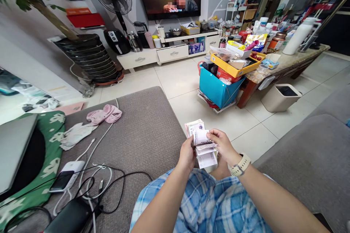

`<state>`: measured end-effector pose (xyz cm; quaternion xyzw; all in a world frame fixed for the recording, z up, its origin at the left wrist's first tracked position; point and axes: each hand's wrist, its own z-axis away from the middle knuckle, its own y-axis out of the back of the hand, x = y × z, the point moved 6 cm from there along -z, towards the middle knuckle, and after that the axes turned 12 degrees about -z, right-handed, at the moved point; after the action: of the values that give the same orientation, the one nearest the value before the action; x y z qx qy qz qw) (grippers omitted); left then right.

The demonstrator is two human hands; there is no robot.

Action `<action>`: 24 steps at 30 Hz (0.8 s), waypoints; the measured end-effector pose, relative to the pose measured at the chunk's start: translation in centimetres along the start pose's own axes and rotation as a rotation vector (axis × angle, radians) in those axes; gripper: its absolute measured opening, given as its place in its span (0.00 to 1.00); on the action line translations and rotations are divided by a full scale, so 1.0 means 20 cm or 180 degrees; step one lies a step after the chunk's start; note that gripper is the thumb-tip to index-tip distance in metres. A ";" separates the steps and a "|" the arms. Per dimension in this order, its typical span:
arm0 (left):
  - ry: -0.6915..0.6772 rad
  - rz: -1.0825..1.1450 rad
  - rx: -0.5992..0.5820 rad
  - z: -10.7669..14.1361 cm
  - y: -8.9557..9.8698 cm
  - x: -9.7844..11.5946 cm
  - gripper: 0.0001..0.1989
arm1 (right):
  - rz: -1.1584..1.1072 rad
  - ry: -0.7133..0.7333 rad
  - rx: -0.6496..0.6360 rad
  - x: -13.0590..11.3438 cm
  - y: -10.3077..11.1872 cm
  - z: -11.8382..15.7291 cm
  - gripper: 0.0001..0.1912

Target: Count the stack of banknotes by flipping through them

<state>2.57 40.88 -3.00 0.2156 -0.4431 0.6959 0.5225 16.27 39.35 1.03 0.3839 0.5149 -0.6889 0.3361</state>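
Observation:
Between my hands, above my lap, is a stack of banknotes point(206, 161), pale with pinkish edges and fanned into layers. My left hand point(187, 153) grips the stack along its left side, thumb on top. With thumb and fingers, my right hand point(221, 142) pinches a folded banknote point(201, 137) at the upper part of the stack. More notes stick out beyond it at the far end. A cream watch point(240, 165) is on my right wrist. The print on the notes is too small to read.
To the left on the grey sofa point(147, 131) lie tangled cables, a power bank point(67, 175), a pink cloth point(104, 114) and a laptop point(16, 149). Ahead are a blue storage bin point(216, 87), a cluttered table point(255, 76) and a beige trash can point(276, 101).

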 end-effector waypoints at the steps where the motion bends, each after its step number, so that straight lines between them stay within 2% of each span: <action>1: -0.0006 0.0006 0.0002 0.00 0.00 0.00 0.18 | 0.0001 -0.0001 -0.0001 0.00 0.00 0.00 0.21; 24: -0.0021 0.0064 0.0047 0.00 0.01 0.01 0.18 | -0.0017 -0.0047 -0.0032 -0.02 -0.02 0.02 0.21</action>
<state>2.39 40.88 -2.92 0.2173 -0.4418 0.7036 0.5124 16.04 39.18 1.67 0.3758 0.5168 -0.6900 0.3400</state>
